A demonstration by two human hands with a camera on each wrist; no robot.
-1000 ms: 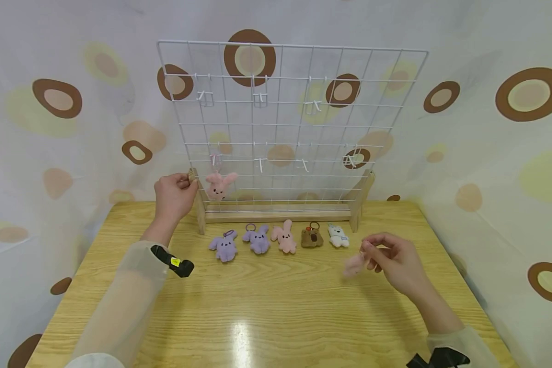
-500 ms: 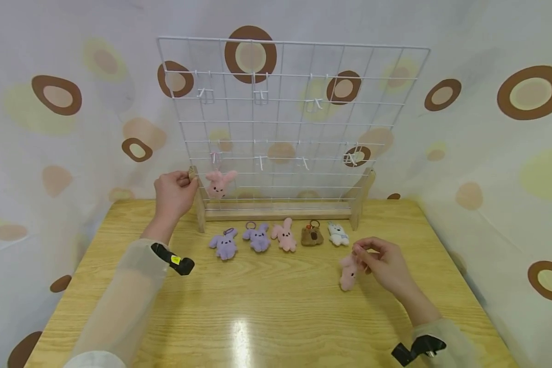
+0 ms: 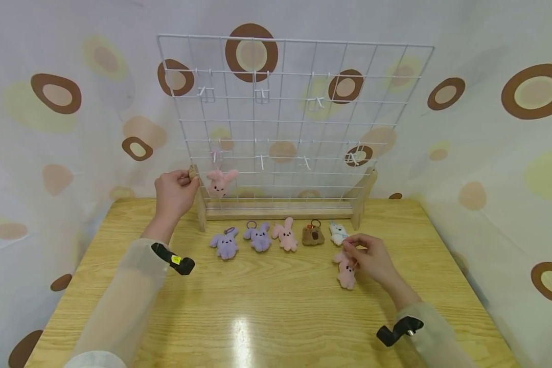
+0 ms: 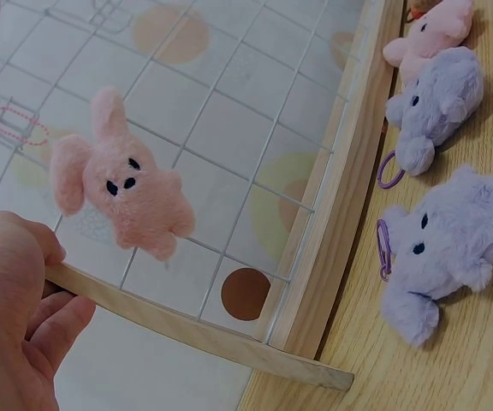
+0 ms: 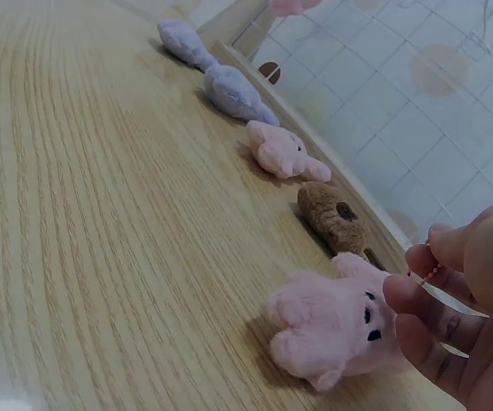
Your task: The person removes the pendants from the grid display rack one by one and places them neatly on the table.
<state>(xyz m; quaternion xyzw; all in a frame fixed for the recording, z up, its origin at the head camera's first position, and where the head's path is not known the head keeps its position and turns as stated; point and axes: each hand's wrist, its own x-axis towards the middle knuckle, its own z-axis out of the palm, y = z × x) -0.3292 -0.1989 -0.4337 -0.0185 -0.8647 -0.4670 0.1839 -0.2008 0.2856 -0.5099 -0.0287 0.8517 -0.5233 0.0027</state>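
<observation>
My left hand [image 3: 174, 193] grips the upper end of the wooden side post [image 4: 195, 321] of a white wire grid rack [image 3: 282, 122]. Just beside it, a pink bunny plush keychain [image 4: 135, 193] hangs from a grid hook by its beaded chain [image 4: 20, 126]. With thumb and fingertips, my right hand [image 3: 370, 257] pinches the red bead chain [image 5: 433, 272] of another pink bunny plush keychain [image 3: 346, 276]. That bunny dangles low over the table, face toward the rack's right side. In the right wrist view the fingers cover part of its ears.
Along the rack's base lie two purple bunny keychains [image 3: 225, 246], a pink one [image 3: 286, 236], a brown plush keychain [image 3: 313, 235] and a white one [image 3: 338, 233] near my right fingers. Several white hooks [image 3: 263, 162] project from the grid. The wooden table [image 3: 276, 317] extends toward me.
My right hand has moved left with the pink bunny keychain, which has swung down and now hangs below the fingers near the white plush. My left hand stays on the post.
</observation>
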